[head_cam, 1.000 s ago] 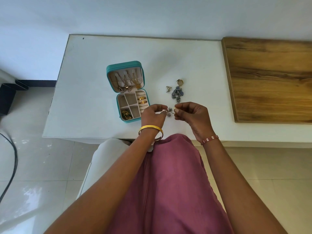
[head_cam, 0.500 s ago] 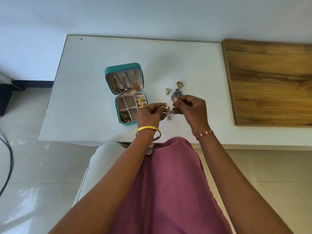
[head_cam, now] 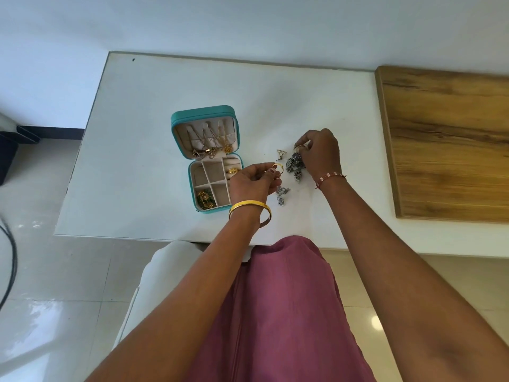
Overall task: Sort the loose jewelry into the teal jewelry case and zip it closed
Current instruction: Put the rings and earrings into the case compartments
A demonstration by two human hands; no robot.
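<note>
The teal jewelry case [head_cam: 180,125] lies open on the white table [head_cam: 143,150], its lid holding gold chains and its tray compartments holding gold pieces. My left hand [head_cam: 252,181] hovers just right of the tray, pinching a gold ring [head_cam: 278,166]. My right hand [head_cam: 319,153] reaches over the loose pile, fingertips closed on a small gold piece [head_cam: 299,146]. Below it sit dark silver earrings [head_cam: 294,165], a small triangular earring [head_cam: 281,153] and pale silver earrings [head_cam: 282,194].
A wooden board [head_cam: 446,139] covers the table's right side. The table's front edge runs just beyond my lap in pink cloth [head_cam: 283,312]. A white chair [head_cam: 162,266] shows beneath; a black cable [head_cam: 11,260] lies on the tiled floor at left.
My hands have parted: the right moved up and right to the jewelry pile and pinched a gold piece, while the left stayed by the case with the gold ring.
</note>
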